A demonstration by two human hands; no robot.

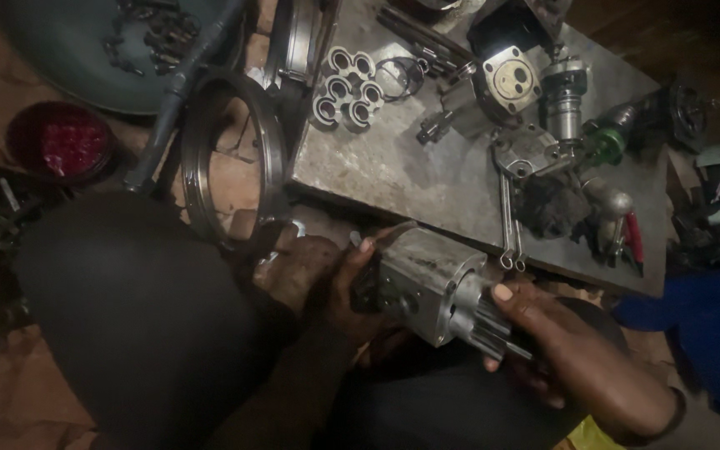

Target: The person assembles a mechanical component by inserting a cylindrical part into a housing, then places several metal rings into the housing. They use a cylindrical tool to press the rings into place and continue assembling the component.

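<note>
A grey metal pump housing (427, 279) lies across my lap, just below the edge of a metal slab (427, 179). My left hand (339, 287) grips its dark left end, thumb on top. My right hand (543, 333) holds its right end, where a toothed gear shaft (485, 321) sticks out, thumb pressed on the housing's rim. Both hands are greasy.
On the slab lie bearing bushings (345, 87), a round-faced pump block (512, 79), a cylindrical part (564, 100), a spanner (507, 221) and red-handled pliers (633, 237). A large steel ring (268, 158), a red bowl (60, 142) and a green basin (85, 50) sit at the left. Blue object (702, 325) at the right.
</note>
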